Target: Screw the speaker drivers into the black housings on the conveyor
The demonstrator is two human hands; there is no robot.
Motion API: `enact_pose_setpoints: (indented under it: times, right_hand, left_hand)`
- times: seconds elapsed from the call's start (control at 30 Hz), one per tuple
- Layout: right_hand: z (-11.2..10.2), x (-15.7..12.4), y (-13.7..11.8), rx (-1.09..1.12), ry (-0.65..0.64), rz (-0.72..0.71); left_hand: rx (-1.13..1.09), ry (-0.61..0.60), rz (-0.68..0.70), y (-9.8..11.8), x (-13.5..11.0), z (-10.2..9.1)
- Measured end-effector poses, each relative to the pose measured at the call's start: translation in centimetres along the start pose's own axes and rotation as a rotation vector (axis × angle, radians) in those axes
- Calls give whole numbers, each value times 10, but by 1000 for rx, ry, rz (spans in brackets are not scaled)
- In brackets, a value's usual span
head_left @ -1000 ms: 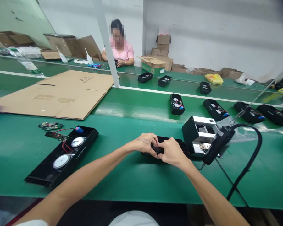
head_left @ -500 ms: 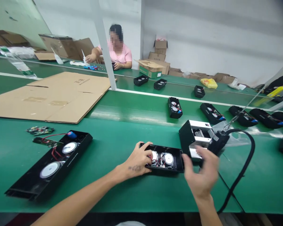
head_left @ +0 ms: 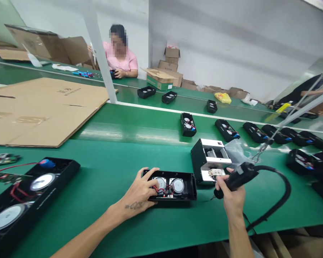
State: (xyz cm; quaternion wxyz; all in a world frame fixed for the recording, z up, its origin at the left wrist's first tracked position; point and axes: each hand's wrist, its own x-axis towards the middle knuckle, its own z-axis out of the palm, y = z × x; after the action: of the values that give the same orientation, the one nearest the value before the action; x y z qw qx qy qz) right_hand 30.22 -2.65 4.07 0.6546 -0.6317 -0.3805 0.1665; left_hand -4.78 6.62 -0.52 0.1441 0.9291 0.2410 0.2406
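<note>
Near the front of the green bench, my left hand (head_left: pixel 144 188) grips the left end of a black speaker housing (head_left: pixel 187 195). Two round silver speakers (head_left: pixel 177 185) with red and black wires sit inside it. To its right, my right hand (head_left: pixel 231 193) is wrapped around a black electric screwdriver (head_left: pixel 238 176), which hangs from a cord and has its bit pointing down and left, apart from the housing. Just behind the screwdriver stands a black and silver screw feeder (head_left: pixel 197 161). A longer speaker housing (head_left: pixel 60 190) with wires and a circuit board lies at the left.
A flat cardboard sheet (head_left: pixel 43 104) covers the back left. Several black housings (head_left: pixel 254 132) line the bench at the right. A white post (head_left: pixel 98 53) rises mid-bench. Across it sits a co-worker in pink (head_left: pixel 123 61). The screwdriver's thick black cable (head_left: pixel 284 195) loops at right.
My right hand has moved from beside the housing's right end to take hold of the electric screwdriver, now drawn lower. My left hand stays on the housing. The view has shifted right.
</note>
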Motion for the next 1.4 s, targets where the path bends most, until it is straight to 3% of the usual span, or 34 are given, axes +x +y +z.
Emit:
enact_pose_setpoints:
  times: [0.17, 0.27, 0.4, 0.53, 0.63, 0.83, 0.93, 1.03, 1.4]
  right_hand:
    - [-3, 34, -34, 152, 246, -213]
    - [8, 49, -38, 104, 214, -290]
    - [16, 51, -31, 14, 113, -268]
    - [13, 28, -42, -6, -48, -122]
    - [22, -5, -63, 228, -220, -20]
    - [84, -66, -95, 674, -405, -112]
    - [112, -81, -94, 669, -481, -138]
    - [128, -88, -85, 620, -542, -119]
    - [139, -95, -68, 492, -552, -58]
  left_hand:
    - [-35, 23, -51, 5, -3, 8]
    - [-41, 28, -62, 8, -3, 10]
    - [-39, 8, -79, 10, -1, 7]
    - [-32, -11, -100, 12, 0, 7]
    - [-33, -3, -107, 15, 0, 11]
    - [-19, -17, -105, 22, 0, 13]
    - [-15, -17, -107, 24, 0, 12]
    - [-23, -19, -116, 25, 1, 11]
    - [-9, -36, -158, 26, 0, 14]
